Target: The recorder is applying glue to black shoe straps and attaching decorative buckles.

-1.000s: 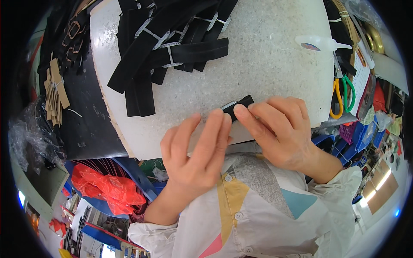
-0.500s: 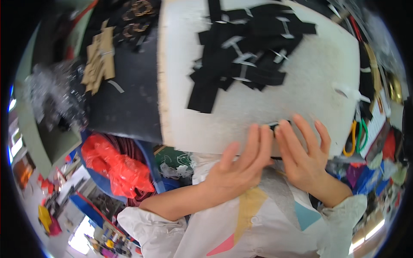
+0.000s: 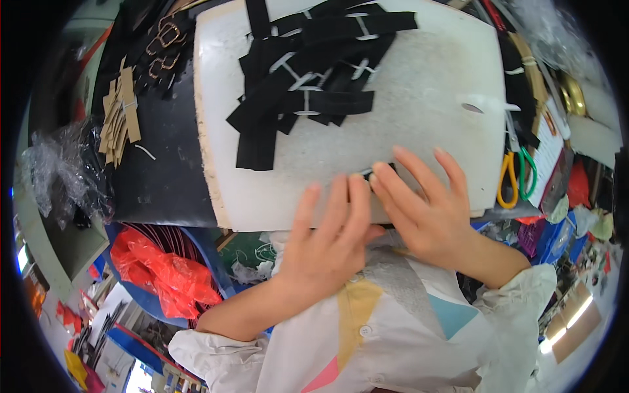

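Observation:
A small black strip [image 3: 369, 175] with a pale edge piece lies on the near part of the white board [image 3: 445, 118], mostly hidden between my hands. My right hand [image 3: 422, 213] has its index and middle fingertips pressed together on the strip, with the other fingers raised and apart; its thumb is hidden. My left hand [image 3: 324, 245] is slightly blurred. Its fingers stretch forward, and the index fingertip is beside the strip's left end. Farther back on the board is a loose pile of black strips [image 3: 308, 72], several with pale bars across them.
Scissors with one orange and one green handle [image 3: 508, 180] lie by the board's right edge. Tan strips [image 3: 121, 118] and gold-coloured rings [image 3: 164, 49] are on the dark tabletop [image 3: 167, 164] at left. Below it, a red plastic bag [image 3: 164, 272] sits in a blue tub.
The whole view has shifted, so board and hands appear farther left. My left hand's fingers have spread a little, while my right fingertips stay at the black strip.

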Demonstrator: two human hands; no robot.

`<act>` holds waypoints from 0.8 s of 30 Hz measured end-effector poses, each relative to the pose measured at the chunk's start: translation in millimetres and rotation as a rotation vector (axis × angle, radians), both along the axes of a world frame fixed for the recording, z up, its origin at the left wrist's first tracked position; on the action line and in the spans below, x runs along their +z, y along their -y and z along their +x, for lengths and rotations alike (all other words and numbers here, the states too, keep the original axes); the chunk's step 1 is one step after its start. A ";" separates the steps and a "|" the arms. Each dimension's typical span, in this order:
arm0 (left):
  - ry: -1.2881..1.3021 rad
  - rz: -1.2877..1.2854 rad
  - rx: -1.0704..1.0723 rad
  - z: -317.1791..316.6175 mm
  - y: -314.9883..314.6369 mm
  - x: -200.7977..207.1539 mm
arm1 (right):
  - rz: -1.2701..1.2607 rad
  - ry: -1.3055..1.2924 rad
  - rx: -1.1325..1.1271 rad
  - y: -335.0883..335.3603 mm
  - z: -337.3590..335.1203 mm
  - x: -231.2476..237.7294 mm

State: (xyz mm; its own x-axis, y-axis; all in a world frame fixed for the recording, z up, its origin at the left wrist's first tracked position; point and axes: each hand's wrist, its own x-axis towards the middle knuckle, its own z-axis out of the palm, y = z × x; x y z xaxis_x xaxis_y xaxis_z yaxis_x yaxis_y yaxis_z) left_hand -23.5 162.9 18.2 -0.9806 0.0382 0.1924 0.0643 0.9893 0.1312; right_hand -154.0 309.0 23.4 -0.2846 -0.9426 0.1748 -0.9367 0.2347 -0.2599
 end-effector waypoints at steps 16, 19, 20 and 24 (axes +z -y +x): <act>0.070 2.007 0.526 -11.4 32.4 12.7 | -0.326 1.548 -0.396 8.2 -23.7 14.1; 0.073 1.881 0.517 -8.2 30.0 14.5 | -0.295 1.716 -0.459 10.7 -23.4 16.9; 0.069 1.880 0.523 -6.1 30.2 14.0 | -0.287 1.773 -0.469 11.5 -23.0 17.1; 0.062 1.881 0.560 1.8 31.4 15.1 | -0.265 1.664 -0.423 20.5 -12.9 18.7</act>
State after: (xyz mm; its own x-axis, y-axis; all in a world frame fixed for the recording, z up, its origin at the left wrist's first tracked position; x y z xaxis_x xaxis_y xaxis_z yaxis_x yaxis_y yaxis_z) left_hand -21.7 131.4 33.3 -0.8135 -0.4048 -0.4175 -0.1991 -0.4807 0.8540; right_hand -166.9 288.5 42.1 -0.5049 -0.7580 -0.4129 0.4605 0.1680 -0.8716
